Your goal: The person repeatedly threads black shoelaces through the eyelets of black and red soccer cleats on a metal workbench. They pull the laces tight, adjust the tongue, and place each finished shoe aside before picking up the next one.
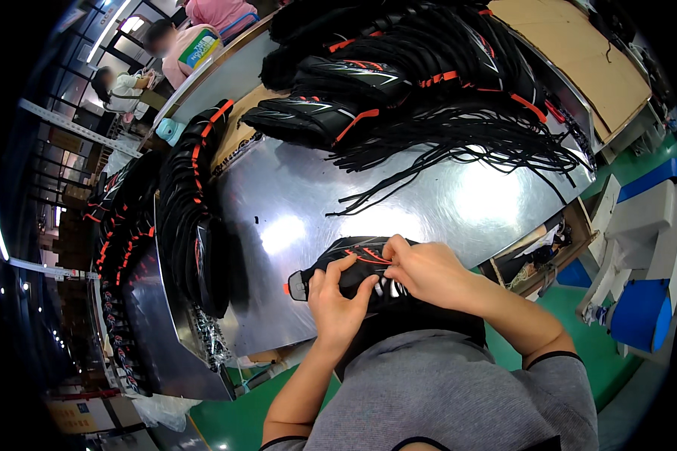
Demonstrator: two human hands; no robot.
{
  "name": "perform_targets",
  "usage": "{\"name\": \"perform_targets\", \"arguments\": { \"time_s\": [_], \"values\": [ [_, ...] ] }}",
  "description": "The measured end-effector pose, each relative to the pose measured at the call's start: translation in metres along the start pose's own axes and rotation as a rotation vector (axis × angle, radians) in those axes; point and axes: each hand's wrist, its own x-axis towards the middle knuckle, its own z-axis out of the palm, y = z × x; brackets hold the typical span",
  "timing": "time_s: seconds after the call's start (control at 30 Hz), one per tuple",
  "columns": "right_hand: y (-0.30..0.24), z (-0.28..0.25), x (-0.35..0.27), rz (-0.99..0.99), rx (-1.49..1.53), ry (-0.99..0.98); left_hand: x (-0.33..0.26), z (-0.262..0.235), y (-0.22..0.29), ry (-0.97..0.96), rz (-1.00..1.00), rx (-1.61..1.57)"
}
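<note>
Both hands work one black shoe upper [353, 264] with orange and white trim, held at the near edge of the shiny metal counter [444, 203], right in front of the person's torso. Its long axis runs left to right, the end with a small grey tab pointing to the person's left.

Left hand [337, 301]: grip wraps the upper from below and from the near side, fingers curled onto its middle, thumb up. Right hand [427, 269]: fingertips pressed together, pinching something thin at the top of the upper, probably a lace; too small to tell. The right hand sits above and to the right of the left hand, and the two nearly touch.

A loose bunch of black laces [459, 146] lies farther back on the counter, nearer the right hand. Stacks of finished uppers [368, 83] sit behind it, with more in a row to the left [192, 218].
</note>
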Motion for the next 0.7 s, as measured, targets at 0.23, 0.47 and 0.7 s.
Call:
{"name": "perform_targets", "arguments": {
  "time_s": [0.23, 0.47, 0.7],
  "values": [
    [-0.013, -0.017, 0.005, 0.028, -0.07, -0.072, 0.001, 0.001, 0.005, 0.026, -0.059, 0.001],
    [-0.013, -0.014, -0.004, 0.066, 0.019, 0.001, 0.003, 0.002, 0.004, 0.026, -0.022, 0.01],
    [-0.008, -0.004, 0.005, 0.046, -0.039, -0.025, -0.001, 0.002, 0.003, 0.03, -0.039, 0.011]
  ]
}}
